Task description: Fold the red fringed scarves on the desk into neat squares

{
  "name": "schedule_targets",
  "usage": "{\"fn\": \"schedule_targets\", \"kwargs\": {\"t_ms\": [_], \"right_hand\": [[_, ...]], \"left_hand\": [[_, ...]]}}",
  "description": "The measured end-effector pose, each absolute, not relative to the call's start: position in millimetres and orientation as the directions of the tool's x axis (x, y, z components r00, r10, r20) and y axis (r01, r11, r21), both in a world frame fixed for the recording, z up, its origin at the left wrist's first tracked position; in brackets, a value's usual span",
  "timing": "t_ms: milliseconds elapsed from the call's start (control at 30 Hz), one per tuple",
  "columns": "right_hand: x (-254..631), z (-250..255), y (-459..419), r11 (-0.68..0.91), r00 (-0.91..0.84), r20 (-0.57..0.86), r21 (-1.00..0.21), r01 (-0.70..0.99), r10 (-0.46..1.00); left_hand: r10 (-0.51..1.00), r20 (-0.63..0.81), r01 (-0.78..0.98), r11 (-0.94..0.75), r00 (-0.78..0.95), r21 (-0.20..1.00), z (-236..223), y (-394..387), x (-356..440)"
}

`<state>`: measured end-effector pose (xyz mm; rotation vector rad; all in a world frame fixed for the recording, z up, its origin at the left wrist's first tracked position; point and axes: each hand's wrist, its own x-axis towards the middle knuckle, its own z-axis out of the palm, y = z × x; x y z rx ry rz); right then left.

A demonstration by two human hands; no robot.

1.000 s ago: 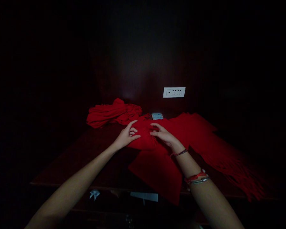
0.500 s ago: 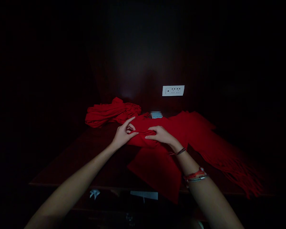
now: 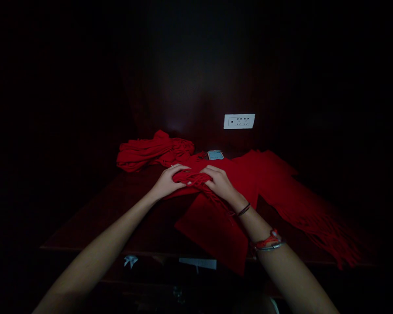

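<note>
Across the middle of the dark tabletop, I am seeing both hands gathering red fringe into a loose bunch. A second ago they were curving open over the cloth; half a second ago the fingers were drawing in around a fold. Now strands are showing between the palms, and some are trailing down beside the right wrist.

My left hand is grasping the bunch from its side, thumb below and fingers curling over the top, a ring showing on one finger. My right hand is closing on the other end, its thumb and fingers bending around the strands. Neither grip is clenching fully, since the bunch is filling both.

The cloth is lying under and behind the hands, spreading to the right into a long fringed end, while a flap is hanging over the front edge. A crumpled red bundle is resting at the back left. A small pale item is sitting just behind the cloth, and a socket is showing on the wall above. My hands are covering part of the cloth, the right forearm is crossing in front of it, and deep shadow is hiding the sides.
</note>
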<state>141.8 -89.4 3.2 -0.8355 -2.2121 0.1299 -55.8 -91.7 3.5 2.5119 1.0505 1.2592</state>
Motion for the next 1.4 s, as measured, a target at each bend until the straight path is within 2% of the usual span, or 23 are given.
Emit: {"fn": "schedule_targets", "kwargs": {"t_ms": [67,167,267,333,400,467,500,533,600,667,700,767,867,900,1033,1167,1233,1300,1400], "right_hand": [[144.8,2.8,-87.3,0.776,-0.507,0.599,-0.371,0.511,0.620],[154.0,1.6,-82.6,0.731,-0.518,0.515,-0.487,0.479,0.683],[163.9,-3.0,-78.2,0.579,-0.535,0.265,-0.564,0.589,0.802],[168.1,-6.5,-76.2,0.396,-0.423,0.061,-0.494,0.774,0.904],[169.7,-8.7,-75.3,0.222,-0.268,-0.074,-0.373,0.901,0.961],[169.6,-9.3,-75.3,0.172,-0.222,-0.145,-0.299,0.939,0.964],[169.3,-9.1,-75.4,0.184,-0.237,-0.164,-0.284,0.941,0.957],[169.0,-8.8,-75.5,0.201,-0.254,-0.176,-0.274,0.941,0.951],[169.2,-8.7,-75.2,0.208,-0.256,-0.170,-0.257,0.944,0.952],[170.4,-10.0,-73.8,0.197,-0.240,-0.136,-0.268,0.943,0.961],[171.1,-11.1,-72.8,0.206,-0.245,-0.103,-0.295,0.933,0.964],[172.1,-14.2,-70.7,0.264,-0.293,-0.021,-0.375,0.889,0.956],[171.3,-18.5,-69.2,0.388,-0.420,0.039,-0.468,0.794,0.907],[170.6,-19.4,-69.4,0.409,-0.454,0.025,-0.479,0.777,0.891],[167.2,-20.0,-71.4,0.410,-0.490,-0.046,-0.482,0.774,0.870],[165.8,-19.9,-71.7,0.384,-0.459,-0.034,-0.496,0.779,0.888],[166.2,-20.0,-71.0,0.371,-0.444,-0.027,-0.506,0.778,0.895],[167.4,-19.7,-70.1,0.360,-0.434,-0.021,-0.521,0.774,0.901],[170.5,-18.2,-68.9,0.366,-0.443,-0.015,-0.539,0.759,0.896]], "left_hand": [[0.668,0.653,0.570,-0.709,0.356,0.414,-2.1,-87.6,-55.1],[0.655,0.730,0.710,-0.607,0.194,0.356,-4.3,-79.5,-65.2],[0.605,0.795,0.844,-0.445,0.037,0.300,2.3,-73.3,-86.8],[0.588,0.809,0.882,-0.366,-0.029,0.297,7.9,-71.6,-99.7],[0.578,0.814,0.888,-0.343,-0.057,0.306,10.7,-71.8,-104.7],[0.601,0.799,0.869,-0.394,-0.004,0.301,9.0,-73.2,-99.7],[0.640,0.765,0.844,-0.450,0.076,0.292,6.5,-74.3,-94.2],[0.690,0.696,0.801,-0.525,0.202,0.288,3.4,-75.6,-87.3],[0.720,0.443,0.662,-0.682,0.535,0.309,-3.4,-78.8,-73.2],[0.616,0.196,0.526,-0.768,0.763,0.365,-7.8,-82.1,-62.7],[0.575,0.152,0.489,-0.785,0.804,0.380,-8.7,-83.4,-59.7],[0.599,0.240,0.502,-0.785,0.764,0.362,-8.5,-84.6,-58.0],[0.709,0.424,0.668,-0.693,0.564,0.270,-10.6,-82.0,-61.7],[0.743,0.414,0.723,-0.647,0.527,0.241,-13.3,-80.0,-63.2],[0.815,0.199,0.799,-0.576,0.544,0.172,-27.9,-70.4,-65.5],[0.783,0.266,0.784,-0.607,0.563,0.127,-29.0,-66.0,-61.6],[0.757,0.326,0.759,-0.633,0.566,0.151,-23.8,-66.3,-61.6],[0.751,0.430,0.742,-0.628,0.501,0.233,-16.7,-66.5,-65.5],[0.762,0.600,0.688,-0.571,0.241,0.448,-5.6,-65.0,-77.1]]}}
